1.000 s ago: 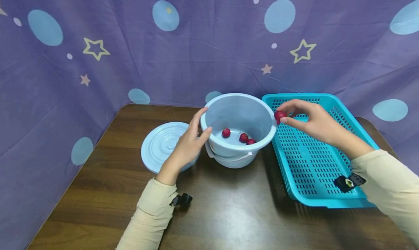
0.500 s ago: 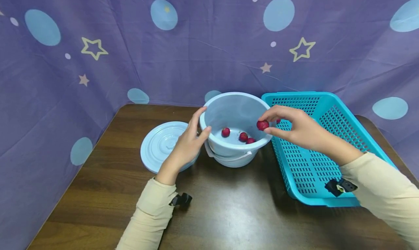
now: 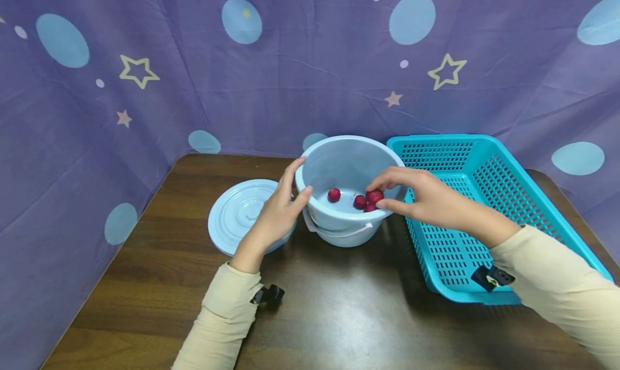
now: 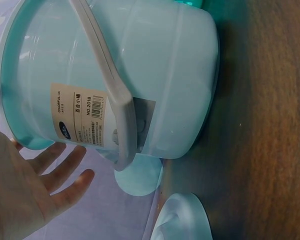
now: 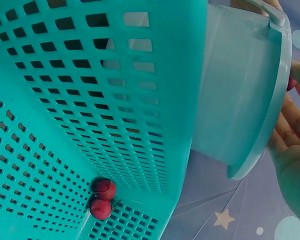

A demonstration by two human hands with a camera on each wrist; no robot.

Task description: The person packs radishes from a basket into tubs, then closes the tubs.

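In the head view, a light blue bucket (image 3: 339, 230) stands on the table with several small round red fruits inside, including one red fruit (image 3: 334, 195) lying apart from the others. My left hand (image 3: 276, 214) holds the bucket's left rim; its thumb lies over the edge and, in the left wrist view, other fingers (image 4: 65, 167) spread along the outer wall. My right hand (image 3: 426, 197) reaches over the right rim and pinches a red fruit (image 3: 374, 196) between thumb and fingertips inside the bucket mouth. In the right wrist view, the bucket wall hides most of this fruit.
A turquoise perforated basket (image 3: 436, 284) stands right of the bucket, under my right forearm. Two red fruits (image 5: 101, 208) lie in its corner. The light blue lid (image 3: 232, 214) lies left of the bucket, partly behind my left hand. A patterned purple curtain (image 3: 300, 63) hangs behind the table.
My right hand has carried the pinched fruit leftward and down, from over the basket's edge across the rim into the bucket mouth. The left hand has stayed on the rim.
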